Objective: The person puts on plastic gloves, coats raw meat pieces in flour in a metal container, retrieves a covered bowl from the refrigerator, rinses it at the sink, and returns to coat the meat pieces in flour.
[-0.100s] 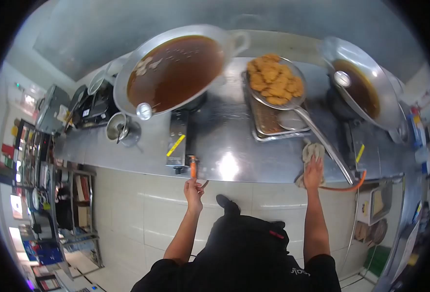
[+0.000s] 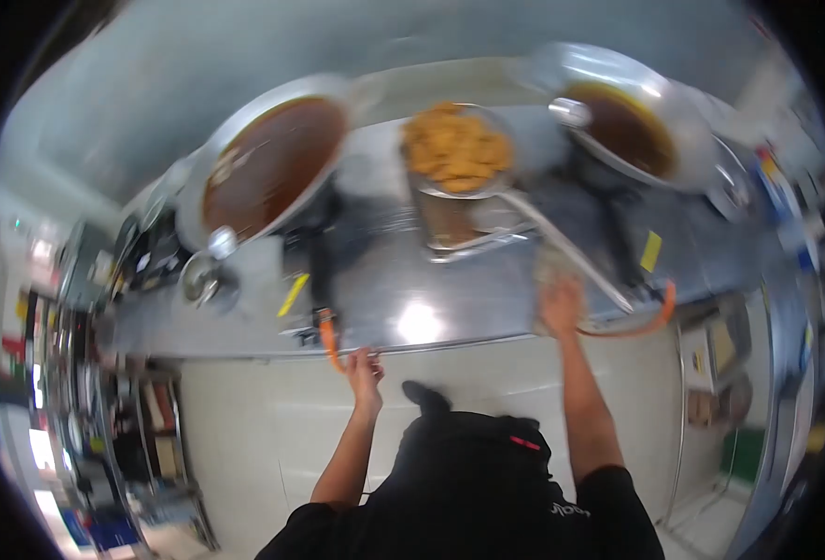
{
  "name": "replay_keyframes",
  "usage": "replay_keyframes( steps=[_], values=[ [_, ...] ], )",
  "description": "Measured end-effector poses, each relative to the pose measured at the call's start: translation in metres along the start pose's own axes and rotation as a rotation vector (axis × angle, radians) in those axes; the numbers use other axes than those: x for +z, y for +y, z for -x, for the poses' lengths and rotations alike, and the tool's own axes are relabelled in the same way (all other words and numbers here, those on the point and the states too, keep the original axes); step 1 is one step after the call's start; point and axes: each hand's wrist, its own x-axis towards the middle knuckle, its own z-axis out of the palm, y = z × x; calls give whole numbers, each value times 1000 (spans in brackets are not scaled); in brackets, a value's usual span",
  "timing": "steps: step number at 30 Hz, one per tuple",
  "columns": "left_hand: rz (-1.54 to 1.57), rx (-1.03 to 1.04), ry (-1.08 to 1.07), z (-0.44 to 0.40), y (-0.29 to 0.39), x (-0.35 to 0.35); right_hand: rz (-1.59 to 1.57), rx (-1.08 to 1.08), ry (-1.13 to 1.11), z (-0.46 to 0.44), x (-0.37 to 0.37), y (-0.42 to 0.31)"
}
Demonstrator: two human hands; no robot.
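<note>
My right hand lies on a beige cloth at the counter's front edge, pressing it down. Motion blurs the cloth's outline. To its right runs the long handle of a metal strainer heaped with golden fried pieces. The strainer rests over a wire-racked tray. My left hand is at the front edge beside an orange hose, its fingers partly curled. Blur hides whether they grip the hose.
Two large woks of brown oil, a left wok and a right wok, sit at the back, each with a dial thermometer. A metal pot stands far left. Another orange hose hangs at right. Shelving stands left.
The view has swung, so the woks, strainer and tray sit farther left in it. My right hand stays on the cloth. My left hand is now slightly right of the orange hose's lower end.
</note>
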Motion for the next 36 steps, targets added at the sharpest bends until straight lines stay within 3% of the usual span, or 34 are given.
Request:
replay_keyframes(
  steps=[1,2,5,7,10,12,13,14,15,16,18,21,24,29,31,33,35,36],
  values=[
    [-81,155,-93,-54,27,10,-266,-40,64,-45,51,-57],
    [-172,167,-151,-42,17,14,-470,34,171,-28,53,-83],
    [-586,-186,-772,51,-25,83,-534,-254,209,37,-4,-59],
    [-907,-337,-1136,73,-56,124,-766,-313,34,91,-58,-23],
    [-1319,-264,-1158,81,-134,162,-830,-314,-585,164,-60,72],
    [-1347,-236,-1065,66,-194,169,-502,-497,-1064,198,-21,159],
    [-1520,-94,-1036,67,-214,181,-460,-313,-1072,217,-23,206],
    [-1719,196,-1101,-2,-271,162,-425,-124,-1071,239,-28,252],
    [-1817,108,-1051,40,-264,194,-488,115,-808,268,-39,298],
    [-1879,204,-1138,49,-276,213,-539,340,-542,298,-48,335],
    [-1923,174,-1219,67,-304,256,-601,730,-372,338,-76,390],
    [-1830,-29,-1204,117,-348,351,-579,907,-432,405,-84,459],
    [-1875,160,-1435,125,-438,448,-603,977,-558,468,-64,499],
    [-1840,327,-1946,240,-552,650,-789,1265,-580,506,-65,535],
    [-1859,335,-1859,293,-611,727,-859,1297,-399,499,-92,553],
    [-1582,442,-2033,379,-629,794,-740,1280,-205,495,-105,576],
    [-1398,29,-2048,494,-616,846,-937,1338,-57,496,-134,613],
    [-1357,-50,-2056,540,-615,866,-1025,1357,20,501,-150,639]
  ],
)
